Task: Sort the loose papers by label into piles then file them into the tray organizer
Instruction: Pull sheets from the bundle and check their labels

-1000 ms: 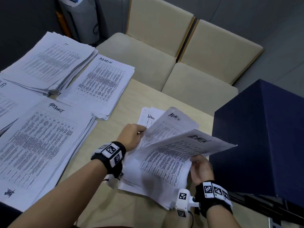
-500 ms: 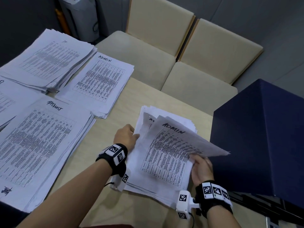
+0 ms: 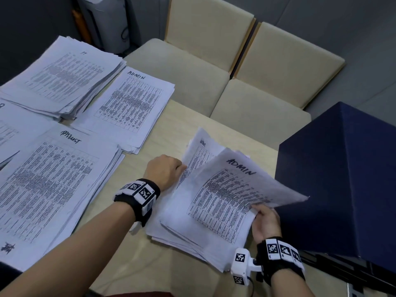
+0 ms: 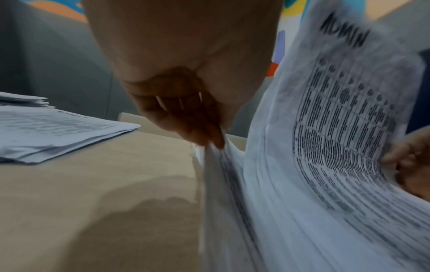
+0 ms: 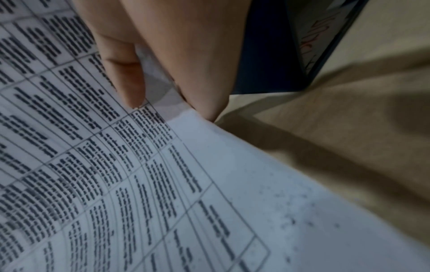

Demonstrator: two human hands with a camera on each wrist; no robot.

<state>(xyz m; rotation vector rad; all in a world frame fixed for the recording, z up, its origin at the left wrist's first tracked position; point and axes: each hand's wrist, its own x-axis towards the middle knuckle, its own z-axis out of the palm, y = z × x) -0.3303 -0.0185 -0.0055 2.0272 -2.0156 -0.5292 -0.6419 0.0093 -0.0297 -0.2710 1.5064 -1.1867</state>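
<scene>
An unsorted stack of printed sheets point(image 3: 188, 236) lies on the wooden table point(image 3: 132, 266) in front of me. Its top sheet, marked ADMIN point(image 3: 233, 196) point(image 4: 344, 128) point(image 5: 163, 184), is lifted and curled at its right side. My right hand point(image 3: 264, 219) point(image 5: 163, 73) pinches that sheet's right edge between thumb and fingers. My left hand point(image 3: 166, 170) point(image 4: 186, 103) has its curled fingers pinching the left edge of a raised sheet point(image 3: 199, 155) behind it. Sorted piles lie at the left: one labelled ADMIN point(image 3: 128, 108), one with a scrawled label point(image 3: 47, 185), one at the far back point(image 3: 64, 76).
A tall dark blue box point(image 3: 342, 181) stands close on the right, almost touching the lifted sheet. Two beige chairs point(image 3: 214, 67) stand beyond the table's far edge. Part of another pile point(image 3: 10, 123) shows at the left border. Bare tabletop lies between the piles and the stack.
The upper ADMIN sheet that the right hand held high has come down onto the stack's top. My left hand shifted from the sheets' middle to their left edge.
</scene>
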